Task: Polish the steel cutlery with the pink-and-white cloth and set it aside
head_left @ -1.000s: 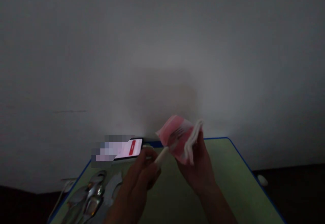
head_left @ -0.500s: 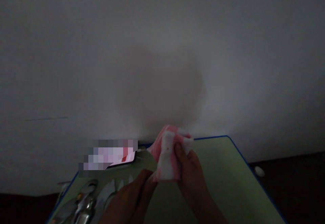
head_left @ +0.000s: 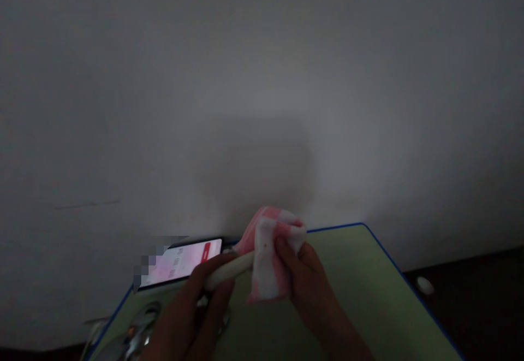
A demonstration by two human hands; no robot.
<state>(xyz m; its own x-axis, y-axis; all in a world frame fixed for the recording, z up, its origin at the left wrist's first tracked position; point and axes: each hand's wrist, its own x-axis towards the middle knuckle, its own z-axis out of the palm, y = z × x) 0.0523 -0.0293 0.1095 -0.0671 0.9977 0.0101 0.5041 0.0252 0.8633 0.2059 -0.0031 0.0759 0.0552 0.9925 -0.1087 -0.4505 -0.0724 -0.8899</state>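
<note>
My left hand (head_left: pixel 196 306) is closed round the pale handle of a fork (head_left: pixel 229 271); the fork's head is hidden inside a pink and white cloth (head_left: pixel 268 252). My right hand (head_left: pixel 305 279) pinches that cloth around the fork's end, thumb on top. Both hands are held above a green table with a blue edge (head_left: pixel 368 295). The scene is very dim.
A lit phone (head_left: pixel 184 260) leans at the table's far edge against a grey wall. Several metal spoons (head_left: pixel 139 331) lie at the table's left front. A small white object (head_left: pixel 424 284) sits on the dark floor to the right.
A second ago the cloth lay open behind the fork's bare tines; now it is folded over them and my right hand grips it. The fork handle has shifted slightly.
</note>
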